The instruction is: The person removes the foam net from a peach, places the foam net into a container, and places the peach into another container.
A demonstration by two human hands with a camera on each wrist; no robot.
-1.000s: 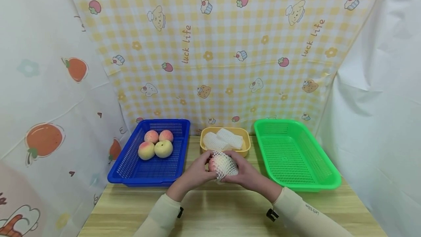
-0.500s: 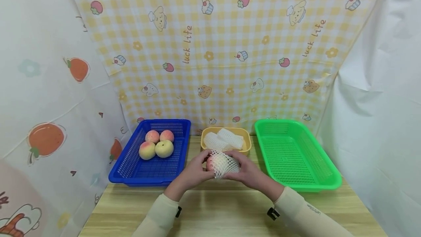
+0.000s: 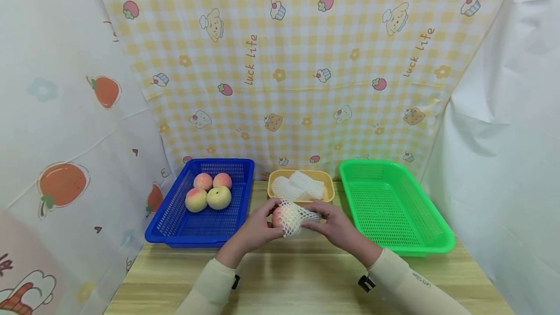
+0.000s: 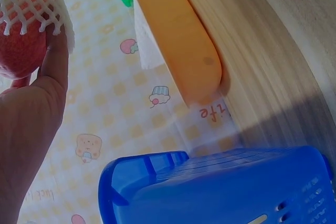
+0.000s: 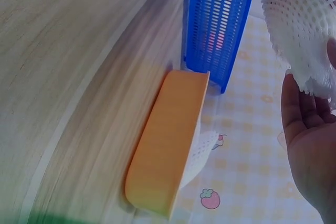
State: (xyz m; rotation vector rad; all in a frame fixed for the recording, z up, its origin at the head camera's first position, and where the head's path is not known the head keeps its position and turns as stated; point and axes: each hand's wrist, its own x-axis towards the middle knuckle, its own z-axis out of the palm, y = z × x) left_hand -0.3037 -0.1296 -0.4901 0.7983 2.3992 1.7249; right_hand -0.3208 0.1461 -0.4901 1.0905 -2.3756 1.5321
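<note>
Between both hands, above the wooden table (image 3: 280,286), is a pink peach (image 3: 277,217) partly covered by a white foam fruit net (image 3: 292,218). My left hand (image 3: 257,227) grips the peach, thumb and fingers on either side at the net's open edge. In the left wrist view, the bare red end of the peach (image 4: 21,53) pokes out of the mesh. My right hand (image 3: 336,226) pinches the gathered, narrower end of the net between thumb and fingers. From the right wrist, the net (image 5: 302,30) hides the peach.
At left, a blue basket (image 3: 197,230) contains several peaches (image 3: 218,198). Behind the hands stands a small yellow tray (image 3: 325,175) with folded white foam nets (image 3: 306,184). On the right is a green basket (image 3: 389,208). A checked cloth (image 3: 297,96) hangs at the back.
My right hand has drawn slightly right, and the net's end is now stretched narrow away from the peach. The left hand still grips the peach in nearly the same place.
</note>
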